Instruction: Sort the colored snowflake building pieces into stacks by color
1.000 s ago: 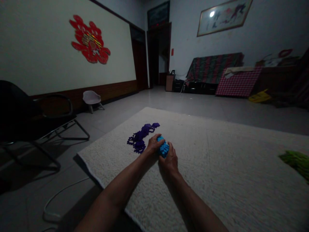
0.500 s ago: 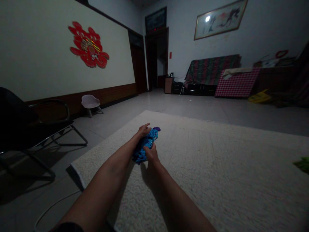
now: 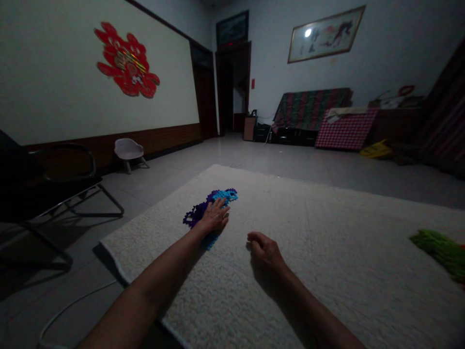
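Note:
A bumpy, openwork bundle in bright blue and dark purple [image 3: 196, 215] lies on the cream textured mat [image 3: 319, 257], left of the middle. I cannot make out its exact kind. My left hand [image 3: 216, 216] rests flat on top of it, fingers stretched forward, and covers its middle. Blue parts show beyond the fingertips and below the wrist; purple spreads out to the left. My right hand [image 3: 267, 249] is apart from the bundle, to its right, just over or on the mat. Its fingers are curled in, with nothing visible in them.
A green bumpy heap [image 3: 438, 249] lies at the mat's right side, with some orange at the frame edge. Left of the mat stand a black metal-framed chair [image 3: 69, 194] and a small pale chair [image 3: 129, 150]. A white cable [image 3: 78, 303] runs along the floor.
My right hand has let go of the blue bundle and moved right. The left hand has flattened onto it, and more purple now shows. The green heap has come further into view.

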`<state>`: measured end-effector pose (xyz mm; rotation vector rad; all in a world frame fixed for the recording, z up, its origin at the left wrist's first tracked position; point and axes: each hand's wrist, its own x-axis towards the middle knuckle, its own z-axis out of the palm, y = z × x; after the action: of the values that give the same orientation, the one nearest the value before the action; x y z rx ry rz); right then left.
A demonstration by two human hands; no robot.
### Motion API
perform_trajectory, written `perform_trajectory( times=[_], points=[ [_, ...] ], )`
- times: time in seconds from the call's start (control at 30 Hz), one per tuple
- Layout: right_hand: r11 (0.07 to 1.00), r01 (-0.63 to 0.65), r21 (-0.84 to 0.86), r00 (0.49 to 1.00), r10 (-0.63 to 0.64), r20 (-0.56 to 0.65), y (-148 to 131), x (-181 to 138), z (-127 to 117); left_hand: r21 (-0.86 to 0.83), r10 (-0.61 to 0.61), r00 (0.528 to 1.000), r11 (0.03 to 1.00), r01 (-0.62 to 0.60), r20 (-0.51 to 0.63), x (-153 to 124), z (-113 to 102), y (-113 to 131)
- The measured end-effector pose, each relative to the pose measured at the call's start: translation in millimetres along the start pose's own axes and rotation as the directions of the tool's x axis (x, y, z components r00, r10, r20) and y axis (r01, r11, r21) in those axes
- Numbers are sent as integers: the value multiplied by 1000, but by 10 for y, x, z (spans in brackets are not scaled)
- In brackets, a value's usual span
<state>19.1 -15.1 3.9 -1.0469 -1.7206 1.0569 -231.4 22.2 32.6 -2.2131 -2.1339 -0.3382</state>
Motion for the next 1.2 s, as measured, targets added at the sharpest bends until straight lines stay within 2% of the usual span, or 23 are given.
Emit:
perform_trajectory(
  times=[0.17, 0.27, 0.37, 0.53, 0.6, 0.63, 0.73, 0.77, 0.83, 0.9, 0.97, 1.0, 1.1, 1.2],
  points=[
    [1000, 5, -25, 1000, -6, -21, -11, -210, -201, 97, -64, 997, 993, 61, 32, 98, -83, -175],
    [999, -26, -26, 999, 26, -19, -8, -275, -294, 116, -135, 990, 983, 140, -48, 149, -76, -26],
    [999, -29, -46, 999, 28, -36, -4, -372, -454, 66, -114, 986, 990, 122, -120, 147, 74, 395],
    [989, -5, -147, 994, -12, -111, 126, -559, -825, -114, 135, 972, 981, -159, -192, 77, 504, 1267],
    [980, -17, -200, 984, -20, -178, 263, -597, -1054, -165, 266, 954, 944, -287, -135, 75, 649, 1516],
    [970, -14, -242, 975, -40, -218, 336, -617, -1201, -173, 283, 950, 937, -303, -129, 81, 702, 1607],
    [888, -6, -460, 913, -183, -364, 519, -709, -1766, -151, 239, 959, 953, -261, -151, 100, 782, 1754],
    [847, -26, -531, 872, -241, -427, 563, -754, -1984, -147, 228, 960, 956, -253, -165, 104, 790, 1770],
    [767, -127, -628, 756, -336, -562, 639, -858, -2429, -151, 220, 956, 956, -251, -196, 108, 795, 1771],
    [699, -289, -654, 626, -379, -682, 712, -976, -2838, -159, 214, 951, 955, -252, -223, 112, 805, 1754],
    [638, -447, -628, 548, -359, -755, 789, -1094, -3166, -159, 214, 948, 954, -255, -235, 121, 827, 1737],
    [609, -515, -603, 526, -331, -783, 825, -1146, -3292, -155, 217, 947, 954, -258, -236, 127, 842, 1730],
    [531, -631, -566, 553, -203, -808, 902, -1250, -3538, -140, 216, 946, 957, -254, -240, 145, 889, 1712],
    [501, -685, -529, 572, -81, -816, 910, -1270, -3668, -118, 198, 949, 965, -232, -245, 155, 920, 1701]
  ],
)
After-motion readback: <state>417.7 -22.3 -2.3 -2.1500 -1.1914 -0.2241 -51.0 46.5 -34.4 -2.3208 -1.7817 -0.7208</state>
